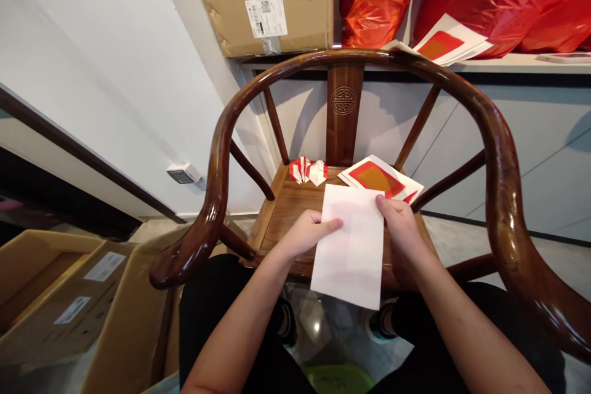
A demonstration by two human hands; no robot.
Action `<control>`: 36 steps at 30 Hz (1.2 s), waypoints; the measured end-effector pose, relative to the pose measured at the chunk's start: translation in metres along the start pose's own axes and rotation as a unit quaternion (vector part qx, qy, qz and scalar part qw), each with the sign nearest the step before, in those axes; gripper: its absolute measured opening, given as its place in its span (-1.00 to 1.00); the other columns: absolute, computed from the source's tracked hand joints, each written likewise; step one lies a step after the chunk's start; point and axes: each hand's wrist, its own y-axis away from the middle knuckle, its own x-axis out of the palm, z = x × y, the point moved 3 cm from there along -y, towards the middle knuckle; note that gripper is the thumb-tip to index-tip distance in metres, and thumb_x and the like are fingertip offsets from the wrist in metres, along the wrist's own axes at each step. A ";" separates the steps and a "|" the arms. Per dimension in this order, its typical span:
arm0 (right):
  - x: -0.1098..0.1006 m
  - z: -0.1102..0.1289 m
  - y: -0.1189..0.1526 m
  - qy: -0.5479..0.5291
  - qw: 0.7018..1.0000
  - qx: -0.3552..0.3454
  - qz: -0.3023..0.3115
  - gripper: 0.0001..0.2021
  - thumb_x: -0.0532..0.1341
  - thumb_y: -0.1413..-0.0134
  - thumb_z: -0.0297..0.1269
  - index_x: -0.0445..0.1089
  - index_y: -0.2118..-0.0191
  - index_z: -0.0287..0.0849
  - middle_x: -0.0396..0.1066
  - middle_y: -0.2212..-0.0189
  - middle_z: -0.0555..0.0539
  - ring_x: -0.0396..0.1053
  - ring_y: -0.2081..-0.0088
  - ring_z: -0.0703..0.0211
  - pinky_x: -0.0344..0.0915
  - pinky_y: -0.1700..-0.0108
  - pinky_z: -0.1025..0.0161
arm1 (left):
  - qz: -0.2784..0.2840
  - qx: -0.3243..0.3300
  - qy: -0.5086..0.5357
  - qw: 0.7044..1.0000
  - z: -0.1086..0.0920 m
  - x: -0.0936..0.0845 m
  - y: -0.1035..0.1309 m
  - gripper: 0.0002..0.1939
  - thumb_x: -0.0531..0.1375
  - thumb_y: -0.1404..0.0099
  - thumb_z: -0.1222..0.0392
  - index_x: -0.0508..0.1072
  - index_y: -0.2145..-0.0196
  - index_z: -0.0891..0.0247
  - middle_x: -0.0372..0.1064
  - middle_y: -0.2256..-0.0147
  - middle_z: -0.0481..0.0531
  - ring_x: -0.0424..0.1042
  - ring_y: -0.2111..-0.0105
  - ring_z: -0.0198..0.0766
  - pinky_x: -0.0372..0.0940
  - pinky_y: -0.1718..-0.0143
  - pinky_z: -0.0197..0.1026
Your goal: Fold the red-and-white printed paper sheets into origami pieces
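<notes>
A white sheet of paper (348, 258) is held up between my hands, its blank side facing me and a faint pink tint showing through. My left hand (310, 231) grips its left edge, thumb lying across the front. At the upper right edge, my right hand (401, 220) pinches it with the thumb on top; the fingers behind are hidden. Just beyond lie printed sheets (376, 176) with red and orange shapes, on the wooden chair seat (295, 206). A folded red-and-white paper piece (308, 170) rests at the seat's back left.
The chair's curved armrail (221, 129) surrounds the seat. Behind it, a shelf holds a cardboard box (305, 18), red shiny bags (385, 0) and more printed sheets (450, 43). Open cartons (122, 314) stand at lower left. A green object (339, 378) is on the floor.
</notes>
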 end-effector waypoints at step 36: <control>-0.011 -0.023 -0.021 0.252 0.947 -0.196 -0.034 -0.54 0.28 -0.13 -0.07 0.36 -0.14 -0.04 0.39 -0.09 -0.17 0.33 -0.13 -0.06 0.24 -0.18 -0.08 | -0.109 0.040 -0.355 0.927 -0.002 -0.031 -0.009 -0.70 0.23 -0.20 -0.04 0.58 0.38 0.26 0.51 0.40 0.02 0.38 0.44 -0.21 0.10 0.45 -0.26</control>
